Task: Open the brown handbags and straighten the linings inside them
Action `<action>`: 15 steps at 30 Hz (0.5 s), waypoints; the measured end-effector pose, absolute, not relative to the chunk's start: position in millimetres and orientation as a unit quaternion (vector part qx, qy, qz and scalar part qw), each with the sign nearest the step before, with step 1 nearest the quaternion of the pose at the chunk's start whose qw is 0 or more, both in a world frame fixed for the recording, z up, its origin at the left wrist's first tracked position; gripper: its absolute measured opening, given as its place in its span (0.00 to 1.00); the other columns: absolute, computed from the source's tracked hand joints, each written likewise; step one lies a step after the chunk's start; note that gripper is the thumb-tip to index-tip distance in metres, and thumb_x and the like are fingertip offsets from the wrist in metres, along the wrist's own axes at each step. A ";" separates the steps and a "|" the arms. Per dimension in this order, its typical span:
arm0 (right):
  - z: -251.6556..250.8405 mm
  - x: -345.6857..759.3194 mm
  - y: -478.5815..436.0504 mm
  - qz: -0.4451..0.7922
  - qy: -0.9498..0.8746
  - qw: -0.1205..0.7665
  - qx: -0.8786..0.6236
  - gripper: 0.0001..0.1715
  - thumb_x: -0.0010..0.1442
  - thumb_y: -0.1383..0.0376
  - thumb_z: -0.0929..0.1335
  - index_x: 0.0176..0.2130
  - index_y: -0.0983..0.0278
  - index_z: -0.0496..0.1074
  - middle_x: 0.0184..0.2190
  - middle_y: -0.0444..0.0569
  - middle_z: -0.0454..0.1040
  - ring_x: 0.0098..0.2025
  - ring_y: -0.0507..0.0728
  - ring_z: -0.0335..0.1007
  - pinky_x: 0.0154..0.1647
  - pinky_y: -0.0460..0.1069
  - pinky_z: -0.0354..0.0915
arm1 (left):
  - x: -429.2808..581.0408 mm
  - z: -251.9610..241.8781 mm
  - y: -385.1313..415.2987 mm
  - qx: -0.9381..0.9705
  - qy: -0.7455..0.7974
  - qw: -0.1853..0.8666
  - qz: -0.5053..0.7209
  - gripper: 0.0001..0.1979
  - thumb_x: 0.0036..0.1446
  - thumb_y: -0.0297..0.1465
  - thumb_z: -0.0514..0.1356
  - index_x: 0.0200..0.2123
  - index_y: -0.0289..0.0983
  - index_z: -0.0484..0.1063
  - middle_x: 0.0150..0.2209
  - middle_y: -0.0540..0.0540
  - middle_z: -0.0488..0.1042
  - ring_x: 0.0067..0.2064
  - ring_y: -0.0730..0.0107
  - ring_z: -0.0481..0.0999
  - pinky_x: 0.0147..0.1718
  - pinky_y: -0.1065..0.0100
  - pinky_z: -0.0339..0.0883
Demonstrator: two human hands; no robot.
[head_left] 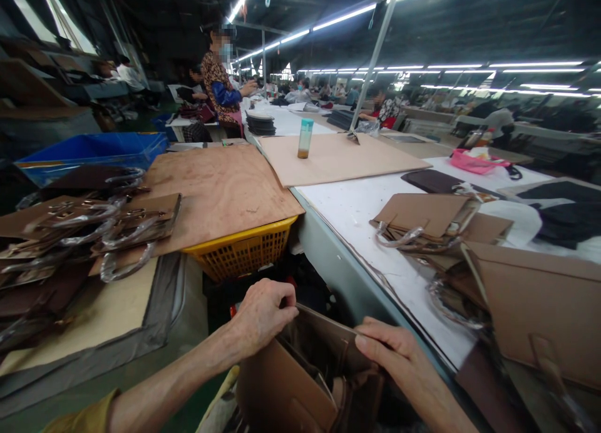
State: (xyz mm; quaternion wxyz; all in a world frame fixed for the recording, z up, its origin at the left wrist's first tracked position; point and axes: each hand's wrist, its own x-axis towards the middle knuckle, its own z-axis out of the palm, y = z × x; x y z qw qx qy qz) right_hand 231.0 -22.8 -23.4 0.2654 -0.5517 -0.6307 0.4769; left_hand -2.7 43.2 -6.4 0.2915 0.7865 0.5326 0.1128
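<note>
A brown handbag (286,389) stands open in front of me at the bottom centre, and the dark lining shows inside it. The fingers of my left hand (267,311) are pinched on the left end of the bag's far top edge. My right hand (394,351) grips the right part of that same edge, thumb on the near side. The lower part of the bag is cut off by the frame's bottom.
Brown bags with plastic-wrapped handles lie piled at the left (136,220) and on the white table (347,214) at the right. A yellow basket (248,251) sits under a wooden board (211,183). A bottle (305,139) stands farther back. People work beyond.
</note>
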 end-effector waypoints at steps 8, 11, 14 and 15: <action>-22.4 231.9 -24.5 0.431 -0.648 0.264 -0.570 0.18 0.59 0.56 0.61 0.24 0.64 0.68 0.24 0.42 0.59 0.30 0.53 0.58 0.30 0.45 0.56 | -0.1 -5.6 40.8 0.799 0.514 0.291 0.114 0.05 0.46 0.27 0.54 0.20 0.36 0.67 0.20 0.54 0.65 0.28 0.72 0.64 0.29 0.74 0.55; -20.4 232.7 -26.3 0.401 -0.663 0.263 -0.574 0.16 0.60 0.59 0.61 0.26 0.64 0.69 0.27 0.44 0.61 0.32 0.54 0.61 0.32 0.46 0.57 | 0.9 -6.4 37.9 0.811 0.497 0.288 0.111 0.06 0.46 0.28 0.54 0.20 0.37 0.66 0.20 0.54 0.65 0.28 0.72 0.63 0.29 0.73 0.54; -16.5 231.4 -28.7 0.390 -0.672 0.260 -0.573 0.13 0.59 0.61 0.61 0.30 0.63 0.71 0.31 0.45 0.64 0.35 0.54 0.63 0.36 0.46 0.58 | 2.0 -7.2 35.8 0.819 0.492 0.274 0.108 0.06 0.47 0.28 0.53 0.20 0.37 0.66 0.20 0.54 0.65 0.27 0.72 0.63 0.30 0.73 0.54; -15.4 230.4 -29.4 0.390 -0.673 0.258 -0.573 0.11 0.59 0.62 0.62 0.31 0.63 0.71 0.32 0.44 0.65 0.36 0.54 0.63 0.37 0.46 0.58 | 2.3 -7.0 35.3 0.818 0.495 0.273 0.104 0.06 0.47 0.27 0.53 0.20 0.37 0.66 0.20 0.53 0.65 0.27 0.72 0.63 0.30 0.72 0.54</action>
